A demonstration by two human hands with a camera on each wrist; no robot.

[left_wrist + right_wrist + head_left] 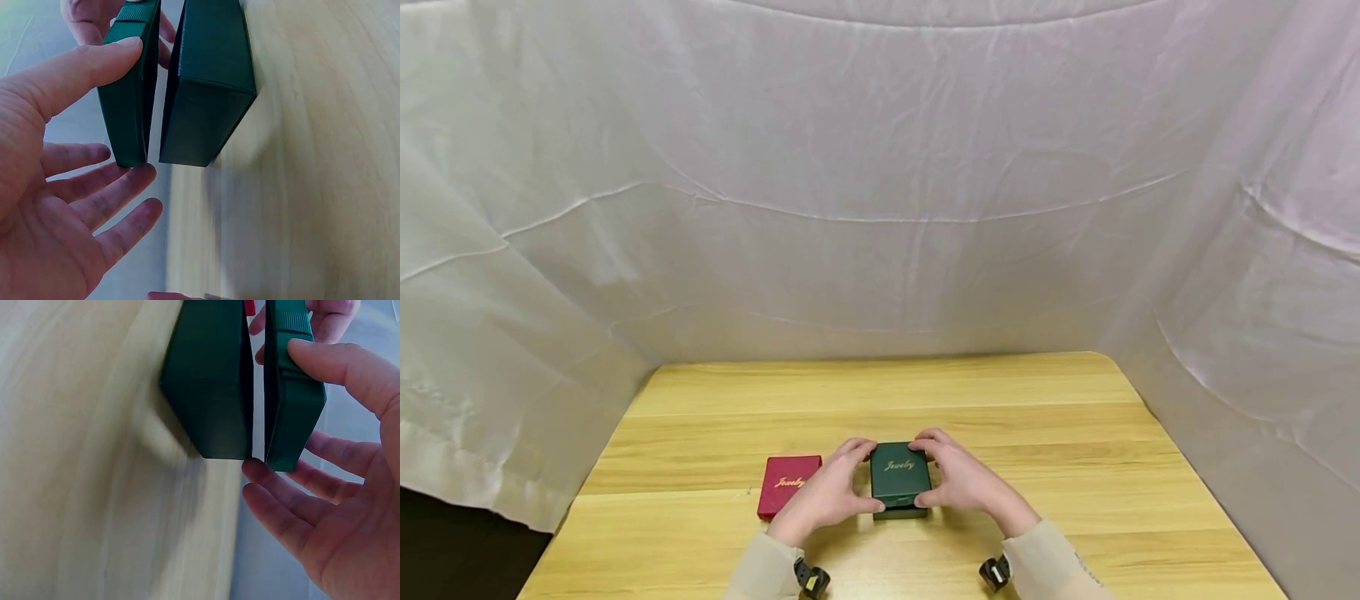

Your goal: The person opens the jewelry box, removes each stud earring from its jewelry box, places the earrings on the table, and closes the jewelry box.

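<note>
A dark green lid (900,477) with gold "Jewelry" lettering is held between the two hands, just above its green box base (900,515) on the table. Both wrist views show a narrow gap between lid and base (209,112). My left hand (833,493) grips the lid's left side, thumb on the front edge and fingertips toward the far side. The right hand (961,479) holds the right side the same way, its thumb by the ribbed tab (294,322) on the lid's front. What lies inside the base is hidden.
A red box (784,485) with gold "Jewelry" lettering lies to the left, partly behind the left hand and wrist. The wooden table (1037,417) is enclosed by pale hanging cloth (880,267) at the back and both sides.
</note>
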